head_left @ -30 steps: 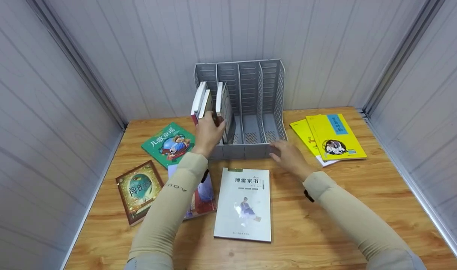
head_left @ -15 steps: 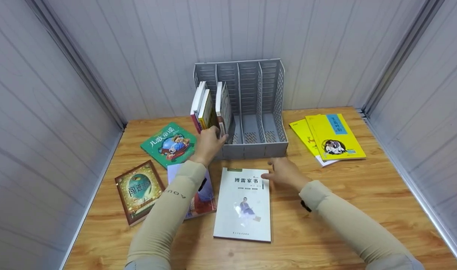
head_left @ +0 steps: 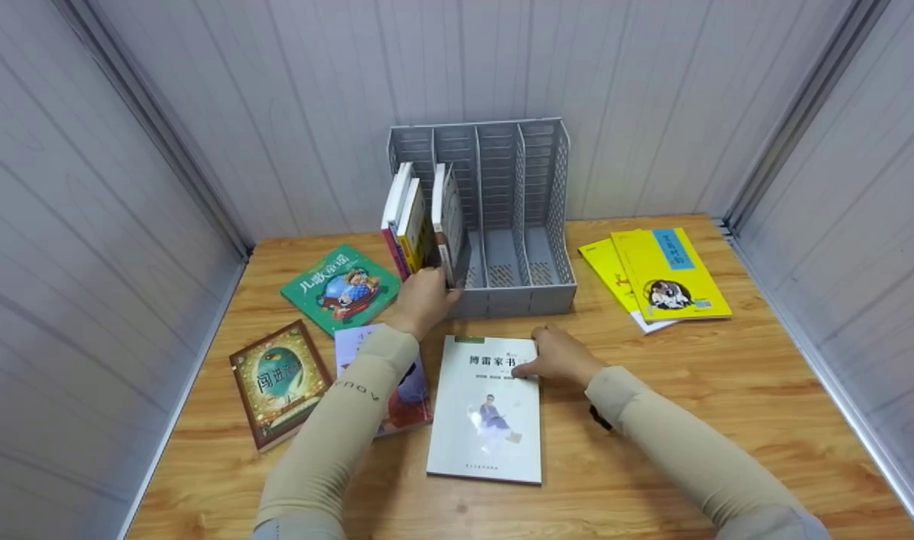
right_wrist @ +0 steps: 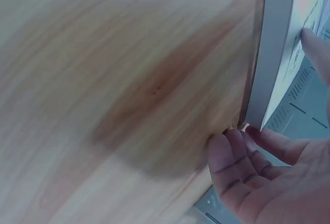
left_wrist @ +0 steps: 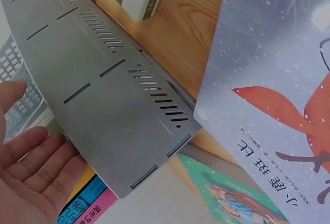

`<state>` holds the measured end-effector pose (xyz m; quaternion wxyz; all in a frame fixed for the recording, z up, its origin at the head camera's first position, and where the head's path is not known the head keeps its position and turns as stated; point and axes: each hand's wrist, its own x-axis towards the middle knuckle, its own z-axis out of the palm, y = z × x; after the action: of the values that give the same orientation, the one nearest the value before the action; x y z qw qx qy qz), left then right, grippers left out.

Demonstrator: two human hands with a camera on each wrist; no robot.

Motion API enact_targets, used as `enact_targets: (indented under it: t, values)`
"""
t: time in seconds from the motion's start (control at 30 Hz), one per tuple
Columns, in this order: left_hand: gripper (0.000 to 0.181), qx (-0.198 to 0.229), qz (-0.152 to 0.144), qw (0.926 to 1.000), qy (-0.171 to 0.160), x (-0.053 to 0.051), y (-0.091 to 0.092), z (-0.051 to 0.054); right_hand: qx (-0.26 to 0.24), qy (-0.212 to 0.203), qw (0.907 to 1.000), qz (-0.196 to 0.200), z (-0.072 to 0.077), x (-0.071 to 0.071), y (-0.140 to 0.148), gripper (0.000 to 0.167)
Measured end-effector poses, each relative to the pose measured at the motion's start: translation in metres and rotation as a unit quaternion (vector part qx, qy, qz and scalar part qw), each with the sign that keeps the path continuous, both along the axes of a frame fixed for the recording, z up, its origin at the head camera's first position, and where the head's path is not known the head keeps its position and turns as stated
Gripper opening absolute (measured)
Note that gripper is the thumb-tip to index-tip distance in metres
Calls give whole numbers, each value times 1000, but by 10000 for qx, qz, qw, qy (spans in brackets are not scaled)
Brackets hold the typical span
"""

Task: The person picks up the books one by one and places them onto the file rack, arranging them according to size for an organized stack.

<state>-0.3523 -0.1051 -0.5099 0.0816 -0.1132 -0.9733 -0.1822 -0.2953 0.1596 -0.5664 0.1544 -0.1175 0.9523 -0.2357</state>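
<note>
At its top right corner, a white book [head_left: 476, 442] lying flat is held by my right hand [head_left: 567, 358]. In the right wrist view the thumb [right_wrist: 315, 53] lies on its cover and the other fingers curl at the corner. My left hand [head_left: 423, 304] is at the front of a grey book rack [head_left: 528, 301], its fingers loosely extended beside the spines of the standing books. The leftmost slot has books with pink and yellow spines [head_left: 412, 225]; a white-edged book [head_left: 447, 217] stands in the second slot. The left wrist view shows the fingers [left_wrist: 44, 170] near these spines.
On the left lie a green book [head_left: 329, 281], a brown-framed book [head_left: 277, 375] and a purple book [head_left: 408, 401] partly under my left forearm. Two yellow books [head_left: 690, 289] overlap on the right. Panel walls [head_left: 277, 112] enclose the wooden table [head_left: 652, 465].
My left hand has come down off the books' upper edges to the rack's front. My right hand has left the rack's front edge and moved down to the white book's corner.
</note>
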Motion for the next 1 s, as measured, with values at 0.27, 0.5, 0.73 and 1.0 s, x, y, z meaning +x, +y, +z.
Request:
enact_targets:
  t: [0.27,0.5,0.73,1.0]
  values:
    - [36,-516,58,9986,-38,-1,1,-4,89,-211,9995,223,5,-10,0,71]
    - [25,-714,31,9965,425,-2,3,-7,105,-574,9979,278,8,-16,0,64]
    - [22,-675,-33,9955,670,-1,4,-8,11,-710,9975,62,6,-22,1,54]
    - [21,-703,-6,9953,671,-1,3,-10,-675,-762,9946,-207,5,-20,3,40]
